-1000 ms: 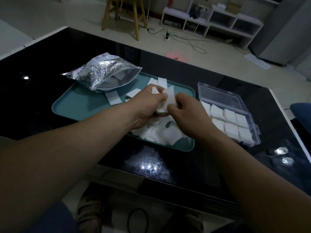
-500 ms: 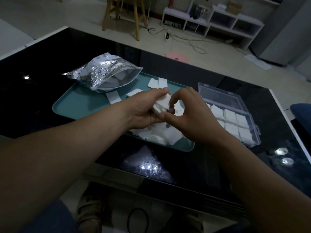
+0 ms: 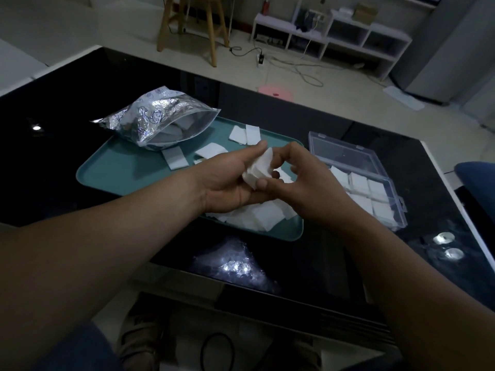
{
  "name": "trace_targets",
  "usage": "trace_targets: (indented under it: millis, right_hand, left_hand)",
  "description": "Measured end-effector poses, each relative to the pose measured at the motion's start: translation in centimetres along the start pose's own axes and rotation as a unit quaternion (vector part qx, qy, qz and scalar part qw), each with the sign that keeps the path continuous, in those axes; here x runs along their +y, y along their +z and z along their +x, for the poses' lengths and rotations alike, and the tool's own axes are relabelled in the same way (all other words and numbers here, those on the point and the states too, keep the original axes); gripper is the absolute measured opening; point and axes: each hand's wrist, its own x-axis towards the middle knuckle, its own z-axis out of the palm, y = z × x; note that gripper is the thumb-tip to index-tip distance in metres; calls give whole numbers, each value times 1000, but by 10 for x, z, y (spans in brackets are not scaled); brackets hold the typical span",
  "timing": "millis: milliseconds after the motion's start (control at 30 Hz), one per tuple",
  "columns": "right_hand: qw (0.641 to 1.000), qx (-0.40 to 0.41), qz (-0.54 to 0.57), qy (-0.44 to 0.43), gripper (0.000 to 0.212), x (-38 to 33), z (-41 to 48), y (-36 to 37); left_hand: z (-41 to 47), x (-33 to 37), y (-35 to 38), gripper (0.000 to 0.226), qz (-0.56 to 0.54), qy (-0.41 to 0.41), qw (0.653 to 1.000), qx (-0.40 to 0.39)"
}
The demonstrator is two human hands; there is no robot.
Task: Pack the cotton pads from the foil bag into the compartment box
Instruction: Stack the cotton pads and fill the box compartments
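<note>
Cotton pads [image 3: 259, 167] in a small white stack are held between the two hands, just above the near right part of the tray. The left hand [image 3: 230, 183] has its fingers curled round the stack from the left. The right hand [image 3: 302, 180] pinches the same stack from the right, with its thumb low on it and its first finger bent over the top. The two hands touch each other.

Under the hands lies a loose pile [image 3: 257, 218] of more white pads, in the near right corner of a teal tray [image 3: 120, 172]. A few single pads lie flat on the tray too. Two pads [image 3: 245, 134] sit side by side at its far edge. One pad [image 3: 211, 150] lies near the middle. One long pad [image 3: 175, 158] lies right at the mouth of the bag.

The foil bag [image 3: 158, 119] lies on its side on the far left part of the tray. It is shiny and crinkled, and its mouth is open toward the right. Some pads show inside it.

The compartment box [image 3: 388, 207] is clear plastic and stands just right of the tray, with its lid [image 3: 345, 153] open at the far side. White packed pads [image 3: 359, 180] fill the parts of it that show. The right hand hides its near left part.

Tray and box both rest on a black, shiny worktop [image 3: 67, 108] with bright spots of light on it. Past the worktop, on a pale floor, are a wooden stool [image 3: 192, 25] and a low white shelf [image 3: 329, 33].
</note>
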Motion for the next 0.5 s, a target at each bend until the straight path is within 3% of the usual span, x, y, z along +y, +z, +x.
trace_targets:
  millis: [233,333,500]
  right_hand:
    - [999,12,-10,34,25,11,-3,-4]
    - [998,28,-34,52,28,6,-5,-1]
    - [988,80,-87,96,11,0,-2,3]
  left_hand:
    - [1,-2,4,24,4,68,996,59]
    - [4,-6,8,24,47,98,990,95]
    - [5,-13,18,24,79,111,984,112]
